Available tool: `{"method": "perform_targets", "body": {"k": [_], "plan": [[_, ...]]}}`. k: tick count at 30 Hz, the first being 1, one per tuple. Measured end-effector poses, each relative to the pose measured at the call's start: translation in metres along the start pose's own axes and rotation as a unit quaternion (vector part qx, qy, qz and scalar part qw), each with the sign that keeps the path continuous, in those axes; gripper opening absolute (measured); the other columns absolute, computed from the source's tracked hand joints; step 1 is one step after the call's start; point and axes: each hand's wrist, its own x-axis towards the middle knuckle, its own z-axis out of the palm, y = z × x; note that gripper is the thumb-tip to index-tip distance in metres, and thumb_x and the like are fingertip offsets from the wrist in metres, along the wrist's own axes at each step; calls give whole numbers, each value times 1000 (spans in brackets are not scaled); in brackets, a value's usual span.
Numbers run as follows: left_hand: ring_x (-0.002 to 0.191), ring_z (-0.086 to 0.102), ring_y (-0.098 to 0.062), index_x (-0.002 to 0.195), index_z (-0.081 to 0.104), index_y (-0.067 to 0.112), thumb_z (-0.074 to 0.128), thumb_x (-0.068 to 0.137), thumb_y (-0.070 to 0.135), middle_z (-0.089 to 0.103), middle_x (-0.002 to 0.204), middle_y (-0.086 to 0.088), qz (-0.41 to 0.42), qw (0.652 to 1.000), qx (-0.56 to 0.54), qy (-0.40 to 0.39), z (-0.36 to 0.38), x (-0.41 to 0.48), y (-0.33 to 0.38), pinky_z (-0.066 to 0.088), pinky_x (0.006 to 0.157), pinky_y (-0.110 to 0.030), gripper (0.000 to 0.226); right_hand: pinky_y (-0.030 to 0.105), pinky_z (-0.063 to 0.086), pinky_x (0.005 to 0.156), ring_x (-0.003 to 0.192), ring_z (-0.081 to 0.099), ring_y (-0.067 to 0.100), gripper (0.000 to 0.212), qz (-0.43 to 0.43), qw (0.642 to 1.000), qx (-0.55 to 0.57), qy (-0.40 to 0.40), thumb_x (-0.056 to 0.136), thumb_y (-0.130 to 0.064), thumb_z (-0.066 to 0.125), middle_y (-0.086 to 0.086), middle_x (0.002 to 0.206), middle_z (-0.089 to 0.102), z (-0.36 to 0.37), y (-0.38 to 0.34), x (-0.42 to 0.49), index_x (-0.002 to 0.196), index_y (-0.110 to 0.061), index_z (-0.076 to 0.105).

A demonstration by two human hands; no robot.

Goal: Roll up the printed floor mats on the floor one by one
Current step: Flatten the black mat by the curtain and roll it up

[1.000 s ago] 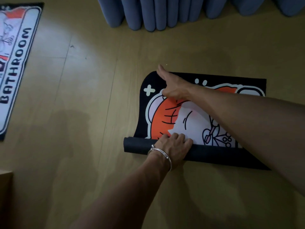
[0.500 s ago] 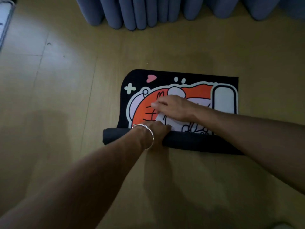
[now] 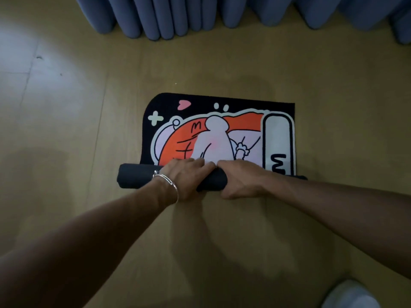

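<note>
— Floor mat first: where does it lie?
— On the wooden floor, about mid-frame, slightly right of centre. Its near edge is wound into a dark roll. The far part lies flat, print up: an orange and white cartoon on black, with a pink heart towards its upper left corner.
— And your hands?
— Both are on the roll, side by side, nearly touching. My left hand lies over the top, its fingers pressed together and fairly straight, tips reaching the printed face. A silver bracelet sits at that wrist.
— The other one?
— My right hand curls round the roll, fingers over the far side, thumb on the near side.
— Anything else in view?
— A blue curtain hangs in folds along the top of the frame, down to the floor and well apart from the mat. In the lower right corner is a pale blurred shape; I cannot tell what it is.
</note>
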Motion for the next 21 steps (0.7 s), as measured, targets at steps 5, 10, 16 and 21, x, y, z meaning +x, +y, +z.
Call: {"method": "perform_targets", "body": {"k": [5, 10, 16, 21], "plan": [[96, 61, -24, 123, 45, 21, 65, 83, 31, 62, 111, -6, -31, 988, -55, -143, -7, 16, 7, 48, 77, -32, 46, 34, 34, 83, 105, 47, 22, 44, -16, 984, -138, 113, 81, -23, 64, 3, 111, 48, 22, -7, -7, 118, -20, 41], [102, 58, -22, 128, 42, 24, 66, 83, 34, 60, 117, -3, -35, 983, -119, -133, -6, 7, 13, 49, 86, -32, 52, 31, 43, 78, 95, 52, 19, 45, -17, 997, -72, 37, 78, -25, 68, 2, 107, 54, 14, 1, -4, 116, -20, 45], [94, 55, -18, 120, 44, 23, 61, 86, 28, 57, 111, -1, -72, 991, -99, -45, -1, 2, 8, 47, 81, -30, 37, 34, 38, 86, 103, 46, 21, 49, -17, 986, -135, 93, 80, -23, 67, 2, 112, 50, 13, -8, -2, 123, -21, 42], [98, 57, -20, 126, 41, 23, 62, 86, 27, 56, 114, -2, -60, 992, -94, -61, -6, 8, 8, 49, 84, -32, 46, 32, 41, 77, 92, 49, 19, 52, 2, 992, -105, 67, 79, -24, 69, 3, 109, 51, 6, -5, 2, 123, -20, 42]]}}
